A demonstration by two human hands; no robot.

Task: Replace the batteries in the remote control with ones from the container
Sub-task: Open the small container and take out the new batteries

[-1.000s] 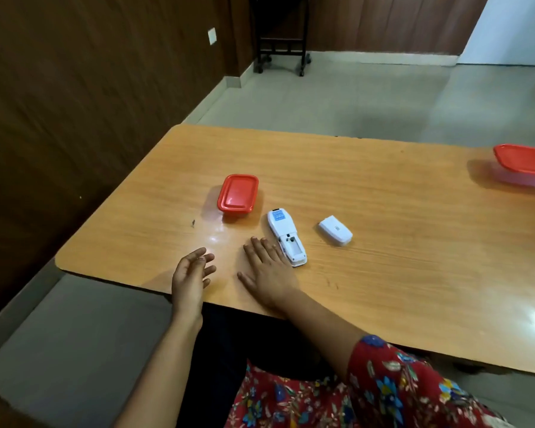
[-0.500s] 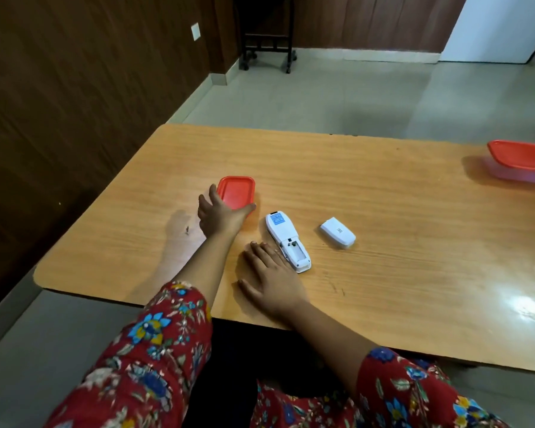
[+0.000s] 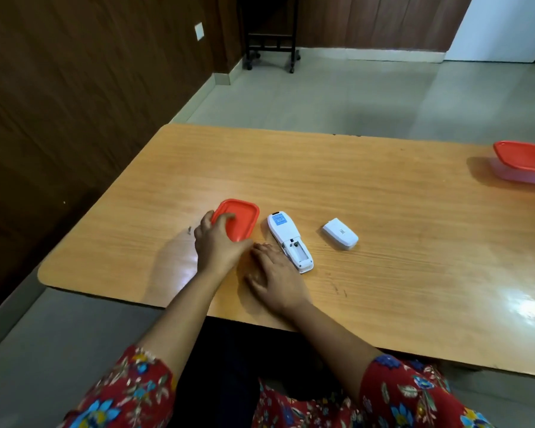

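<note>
Under the left hand (image 3: 218,244) — gripped container (image 3: 238,223), contents hidden; right hand (image 3: 275,278) flat, empty.

The container (image 3: 240,222) under the left grip (image 3: 218,242) has an orange-red lid. Just right of that grip, beside the fingers of the right grip (image 3: 275,281), the remote control (image 3: 289,240) is white with a small blue label near its far end. Further right of both grips, the loose battery cover (image 3: 340,233) is white too. The desk (image 3: 368,196) is light orange-brown wood grain. Both sleeves (image 3: 127,393) are dark red with blue, green and yellow flowers. Far right, a second container (image 3: 524,162) has a red lid over a clear, pinkish base.
</note>
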